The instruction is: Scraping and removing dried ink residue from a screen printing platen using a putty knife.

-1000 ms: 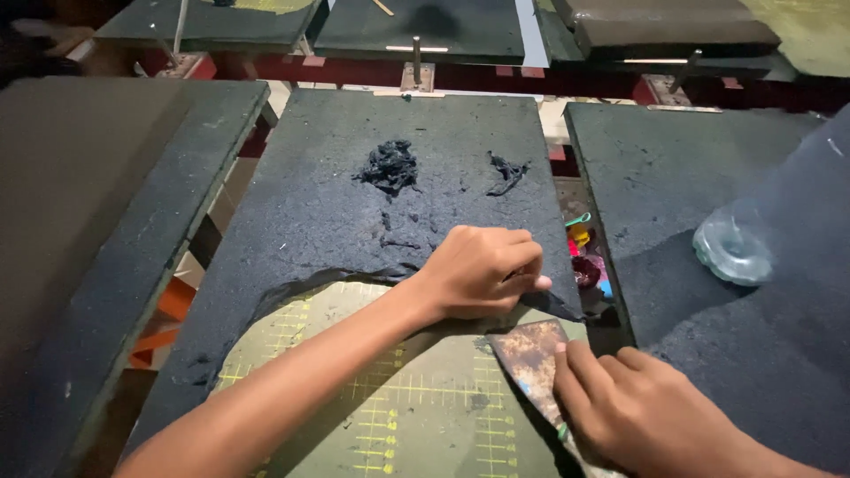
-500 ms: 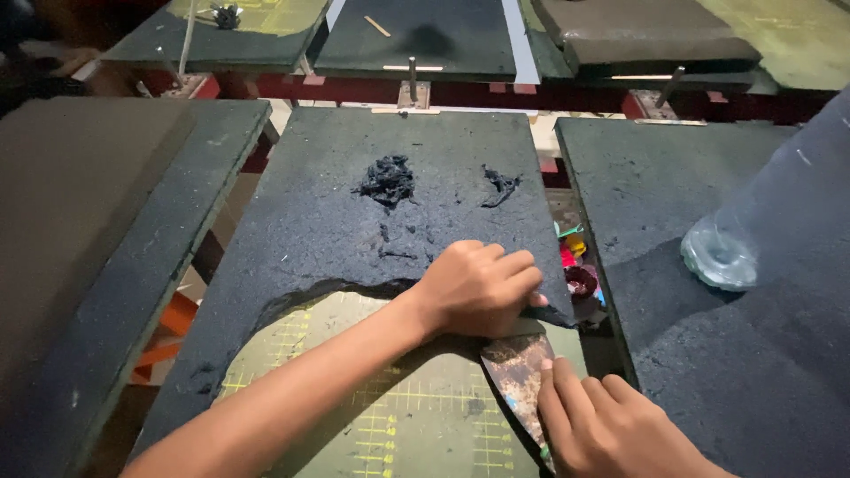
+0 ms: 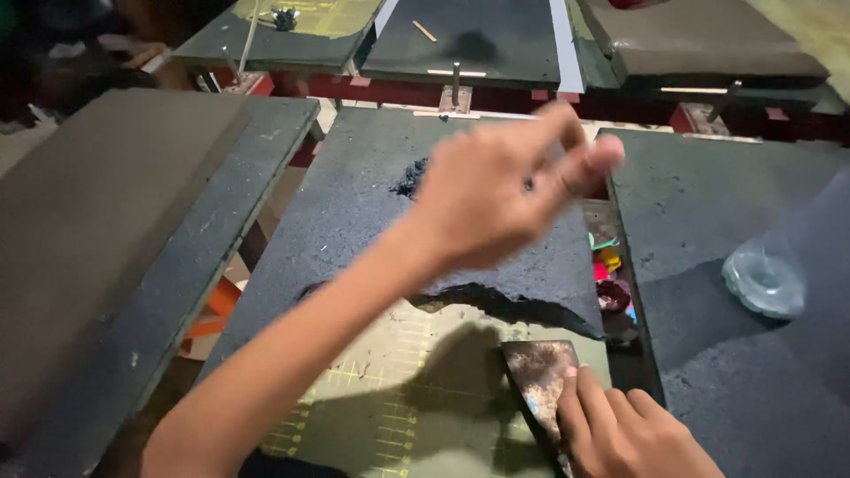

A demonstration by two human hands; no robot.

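Note:
My left hand (image 3: pixel 505 190) is lifted above the middle board, blurred by motion. Its fingertips are pinched together on a small black crumb. Below it, a rough black coating (image 3: pixel 354 204) covers the far part of the board. The near part shows a bare yellow-green gridded surface (image 3: pixel 398 389) with a ragged edge between them. A heap of black scrapings (image 3: pixel 410 180) is partly hidden behind my left hand. My right hand (image 3: pixel 629 434) holds a rusty flat scraper (image 3: pixel 542 376) with its blade lying on the gridded surface near that edge.
A clear plastic bottle (image 3: pixel 766 279) lies on the dark board at the right. Small colourful bits (image 3: pixel 606 261) sit in the gap between the two boards. A grey board (image 3: pixel 106 221) lies at the left. More boards and a wooden stick (image 3: pixel 424 31) are at the back.
My left hand has come up off the edge of the black coating and swung up and forward. My right hand and the scraper stay at the lower right.

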